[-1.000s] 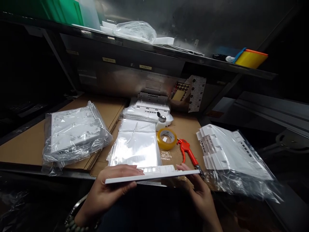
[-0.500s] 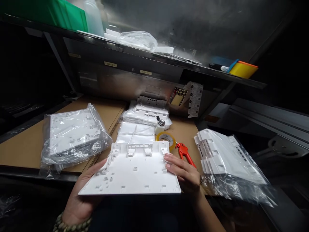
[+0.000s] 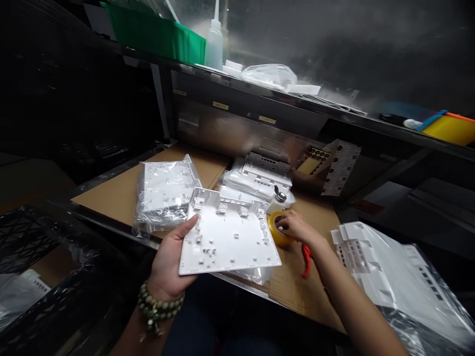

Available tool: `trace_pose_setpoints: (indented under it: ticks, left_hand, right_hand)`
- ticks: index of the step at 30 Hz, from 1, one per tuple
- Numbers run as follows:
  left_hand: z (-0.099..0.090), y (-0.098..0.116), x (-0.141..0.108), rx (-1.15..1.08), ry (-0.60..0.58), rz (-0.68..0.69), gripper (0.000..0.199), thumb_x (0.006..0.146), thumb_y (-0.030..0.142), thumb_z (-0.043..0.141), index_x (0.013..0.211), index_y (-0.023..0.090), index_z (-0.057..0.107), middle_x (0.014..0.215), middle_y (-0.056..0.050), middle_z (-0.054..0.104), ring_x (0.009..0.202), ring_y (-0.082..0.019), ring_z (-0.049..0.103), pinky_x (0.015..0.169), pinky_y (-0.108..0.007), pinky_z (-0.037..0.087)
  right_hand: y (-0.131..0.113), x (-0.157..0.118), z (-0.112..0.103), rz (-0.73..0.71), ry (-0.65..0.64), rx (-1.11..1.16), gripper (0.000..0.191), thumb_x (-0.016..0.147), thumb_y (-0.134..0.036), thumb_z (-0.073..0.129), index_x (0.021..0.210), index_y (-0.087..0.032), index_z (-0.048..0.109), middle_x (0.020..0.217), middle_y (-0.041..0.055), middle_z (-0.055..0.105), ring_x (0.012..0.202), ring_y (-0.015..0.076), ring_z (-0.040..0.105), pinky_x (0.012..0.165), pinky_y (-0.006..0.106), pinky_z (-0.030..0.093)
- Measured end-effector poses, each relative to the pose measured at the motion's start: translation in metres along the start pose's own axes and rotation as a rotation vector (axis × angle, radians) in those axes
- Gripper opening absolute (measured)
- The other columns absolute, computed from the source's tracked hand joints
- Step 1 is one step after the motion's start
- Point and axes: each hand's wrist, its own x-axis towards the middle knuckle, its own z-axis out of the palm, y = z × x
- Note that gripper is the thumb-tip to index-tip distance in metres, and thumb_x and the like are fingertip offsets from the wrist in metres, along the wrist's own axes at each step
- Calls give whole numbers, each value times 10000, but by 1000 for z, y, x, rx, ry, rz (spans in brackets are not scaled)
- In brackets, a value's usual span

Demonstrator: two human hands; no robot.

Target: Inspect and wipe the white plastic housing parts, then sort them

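A white moulded plastic panel (image 3: pixel 226 240), with raised clips along its far edge, is held at its left side by my left hand (image 3: pixel 171 259). The thumb lies over its inner face and the other fingers are underneath. Over to the right, my right hand (image 3: pixel 297 227) grips a yellow roll of tape (image 3: pixel 274 230), its fingertips in the core. Just below that wrist lies a red-handled tool (image 3: pixel 306 260), partly hidden by the forearm. A pump-top bottle (image 3: pixel 277 200) stands directly behind the tape.
Bagged white panels lie in a left stack (image 3: pixel 166 185) and a right stack (image 3: pixel 393 272). More panels (image 3: pixel 265 173) sit at the back on the cardboard (image 3: pixel 297 291). Above runs a shelf with a green bin (image 3: pixel 159 37) and a squeeze bottle (image 3: pixel 214 47). A black crate (image 3: pixel 55 296) is at lower left.
My right hand has let go of the panel and moved to the tape roll, now gripping it. My left hand keeps the panel, now tilted. The view has swung left.
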Motion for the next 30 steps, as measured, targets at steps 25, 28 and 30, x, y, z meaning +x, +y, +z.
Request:
trace_pose_setpoints:
  ticks: [25,28,30]
  left_hand:
    - [9,-31,7,-69,-210,-51,547,1059,393,335,1479,86,502,1284,-209,718,1213,-367,675,1147,-553,427]
    - [10,-33,8,-43,-260,-69,534,1059,379,338,1490,108,498,1309,-198,709,1246,-366,654,1168,-558,404]
    - [6,-32,10,-25,-266,-74,530,1060,371,342,1500,114,486,1325,-195,701,1274,-364,634,1182,-561,384]
  right_hand:
    - [-258,-77,42,-330,434,302,232,903,-65,664,1120,-113,730,857,93,676,732,157,650,646,265,565]
    - [-266,-76,47,-342,481,305,250,910,-88,668,1154,-115,719,874,96,679,752,166,652,649,273,562]
    - [-266,-77,49,-353,465,283,238,926,-104,649,1155,-109,717,875,98,684,746,171,649,637,279,554]
